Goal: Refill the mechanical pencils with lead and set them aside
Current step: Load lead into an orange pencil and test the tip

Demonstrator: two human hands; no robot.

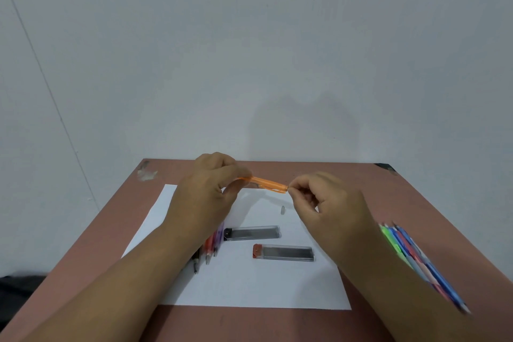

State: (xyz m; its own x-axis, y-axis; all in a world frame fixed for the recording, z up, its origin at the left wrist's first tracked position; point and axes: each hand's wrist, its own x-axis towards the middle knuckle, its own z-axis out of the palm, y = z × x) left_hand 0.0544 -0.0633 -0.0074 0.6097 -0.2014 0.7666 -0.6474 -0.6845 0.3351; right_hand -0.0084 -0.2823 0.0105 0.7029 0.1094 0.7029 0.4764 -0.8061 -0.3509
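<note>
Head view: both hands were raised over the middle of the counter (361, 189), a reddish-brown top against a plain pale wall (249, 50). The left hand (205, 191) gripped the orange mechanical pencil (266, 184) with fingers curled round one end, barrel roughly level and pointing to the right. The right hand (324, 200) had its fingers bunched at the pencil's other end, thumb and forefinger pinched together right at the tip; whether they held a lead or a cap there was too small to tell.

Under the hands lay a white sheet of paper (249, 286) on the counter. On the sheet, a small clear cap (283, 210) lay loose below the pencil's right end. Nearer the person, two lead cases lay flat on the paper: one with a black end (252, 233), and one with a red end (283, 253) just below and to its right, apart from each other.

A bunch of pencils (211, 247) in black, red and purple lay on the paper's left part, partly hidden by the left forearm, tips toward the person. A second group of pencils (410, 253) in green, blue and pink lay side by side on the bare counter to the right of the paper, partly covered by the right forearm and blurred.

A dark patch (19, 286) showed at the lower left beyond the counter edge.
</note>
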